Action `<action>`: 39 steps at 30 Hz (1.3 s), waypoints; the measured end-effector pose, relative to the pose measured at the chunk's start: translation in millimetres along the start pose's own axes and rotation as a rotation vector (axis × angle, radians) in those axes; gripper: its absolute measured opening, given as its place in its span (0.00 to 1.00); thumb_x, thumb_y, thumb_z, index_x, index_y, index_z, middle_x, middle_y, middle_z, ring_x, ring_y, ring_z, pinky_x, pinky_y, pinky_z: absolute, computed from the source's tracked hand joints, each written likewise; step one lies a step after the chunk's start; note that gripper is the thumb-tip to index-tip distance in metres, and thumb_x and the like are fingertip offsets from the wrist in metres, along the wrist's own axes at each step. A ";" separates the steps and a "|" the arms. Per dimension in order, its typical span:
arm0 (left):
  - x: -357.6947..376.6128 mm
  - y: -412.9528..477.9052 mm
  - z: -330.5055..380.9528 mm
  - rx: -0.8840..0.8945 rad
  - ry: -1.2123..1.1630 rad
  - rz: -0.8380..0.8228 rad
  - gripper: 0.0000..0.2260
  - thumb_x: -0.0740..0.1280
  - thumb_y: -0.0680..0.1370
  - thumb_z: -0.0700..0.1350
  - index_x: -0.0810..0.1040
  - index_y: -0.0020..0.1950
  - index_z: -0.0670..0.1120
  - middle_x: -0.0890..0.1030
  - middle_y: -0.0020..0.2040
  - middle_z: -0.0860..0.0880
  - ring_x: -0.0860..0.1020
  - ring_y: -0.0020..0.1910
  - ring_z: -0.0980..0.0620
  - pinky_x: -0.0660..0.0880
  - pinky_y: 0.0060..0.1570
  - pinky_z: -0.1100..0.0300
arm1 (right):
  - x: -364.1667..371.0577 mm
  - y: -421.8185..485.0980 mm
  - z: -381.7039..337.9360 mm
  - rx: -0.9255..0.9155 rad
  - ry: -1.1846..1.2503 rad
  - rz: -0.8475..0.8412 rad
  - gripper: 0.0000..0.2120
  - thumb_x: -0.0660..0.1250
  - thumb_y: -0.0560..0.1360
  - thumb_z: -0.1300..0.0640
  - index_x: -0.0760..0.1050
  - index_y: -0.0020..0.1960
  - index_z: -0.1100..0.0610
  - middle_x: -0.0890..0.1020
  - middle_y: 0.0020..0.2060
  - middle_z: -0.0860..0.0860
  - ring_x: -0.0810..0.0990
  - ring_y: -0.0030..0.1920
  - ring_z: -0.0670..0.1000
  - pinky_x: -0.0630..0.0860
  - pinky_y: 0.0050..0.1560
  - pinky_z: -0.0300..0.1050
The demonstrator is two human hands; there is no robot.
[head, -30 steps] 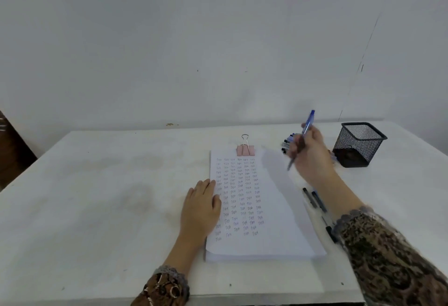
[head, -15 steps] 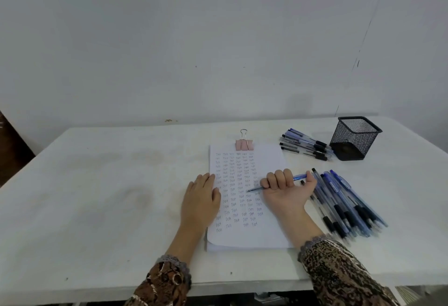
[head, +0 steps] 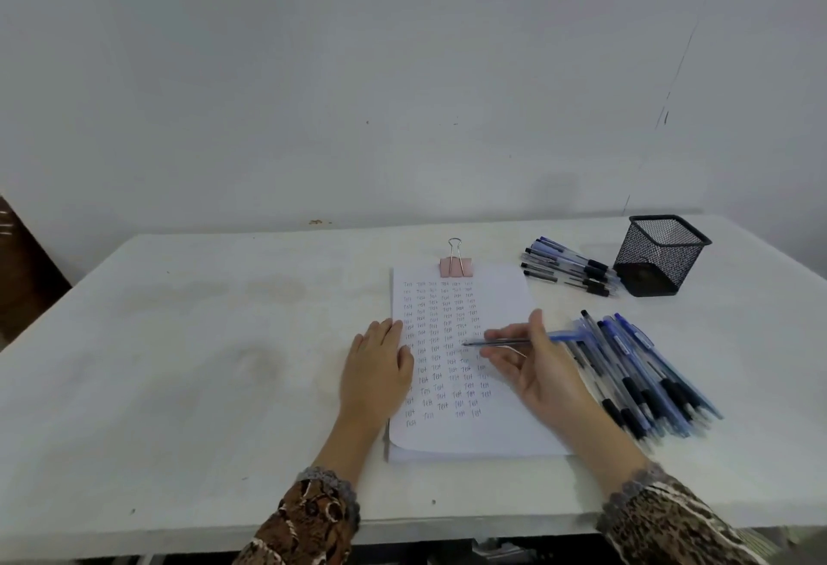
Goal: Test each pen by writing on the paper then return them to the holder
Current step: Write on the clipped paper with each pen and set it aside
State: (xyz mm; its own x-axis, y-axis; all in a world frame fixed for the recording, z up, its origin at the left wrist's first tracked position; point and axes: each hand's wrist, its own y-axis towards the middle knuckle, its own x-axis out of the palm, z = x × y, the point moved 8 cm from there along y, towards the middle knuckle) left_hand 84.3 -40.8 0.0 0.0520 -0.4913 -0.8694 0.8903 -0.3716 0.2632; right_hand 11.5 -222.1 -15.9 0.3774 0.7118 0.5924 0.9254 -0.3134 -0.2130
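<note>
The table carries everything. On it the paper, a clipped stack filled with rows of small test words, lies straight before me. My left grip rests flat on its left edge, fingers straight, holding nothing. If that palm lifts during a stroke, I judge the top sheet could slide or buckle.

Just beside the paper's right edge lies the big heap of pens, with my right forearm close against it. A careless sweep there could roll them off toward the table's edge.

The mesh holder stands at the far right, well apart from my right grip, and no pen shows above its rim. A smaller bunch of pens lies just beside it, so I could mix up tested and untested ones. The pink binder clip pins the paper's top edge.

Smallest is the blue pen. My right grip holds it loosely between thumb and fingers, nearly flat, its tip at the written rows mid-sheet and its rear end over the heap. So slack a hold may let it slip, or mark over earlier words.
</note>
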 end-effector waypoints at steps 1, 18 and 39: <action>0.1 0.1 0.1 0.003 0.003 0.003 0.19 0.52 0.81 0.45 0.63 0.71 0.44 0.66 0.70 0.50 0.62 0.69 0.53 0.52 0.70 0.60 | 1.6 -4.7 -1.8 -0.007 -0.039 -0.020 0.11 0.59 0.79 0.60 0.71 0.40 0.63 0.81 0.32 0.56 0.81 0.27 0.49 0.78 0.27 0.35; -1.4 -1.3 2.8 0.021 0.011 0.004 0.18 0.53 0.80 0.44 0.65 0.70 0.42 0.68 0.69 0.47 0.64 0.68 0.51 0.55 0.68 0.59 | 10.3 -27.4 -8.3 -0.371 -0.698 0.059 0.24 0.59 0.65 0.77 0.54 0.28 0.53 0.58 0.29 0.47 0.56 0.28 0.42 0.56 0.36 0.35; 1.6 -1.0 -0.5 0.003 0.002 -0.007 0.19 0.53 0.80 0.44 0.63 0.71 0.43 0.66 0.70 0.48 0.62 0.69 0.51 0.55 0.71 0.57 | 12.7 -30.1 -12.3 -0.417 -0.767 0.071 0.22 0.61 0.66 0.76 0.55 0.28 0.55 0.60 0.29 0.48 0.58 0.26 0.42 0.59 0.29 0.29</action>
State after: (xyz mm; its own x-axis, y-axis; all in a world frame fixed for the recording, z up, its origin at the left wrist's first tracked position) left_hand 83.7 -40.8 -1.8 0.0469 -0.4874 -0.8719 0.8894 -0.3771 0.2586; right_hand -12.0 -211.3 7.5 0.4913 0.8613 -0.1293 0.8675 -0.4707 0.1612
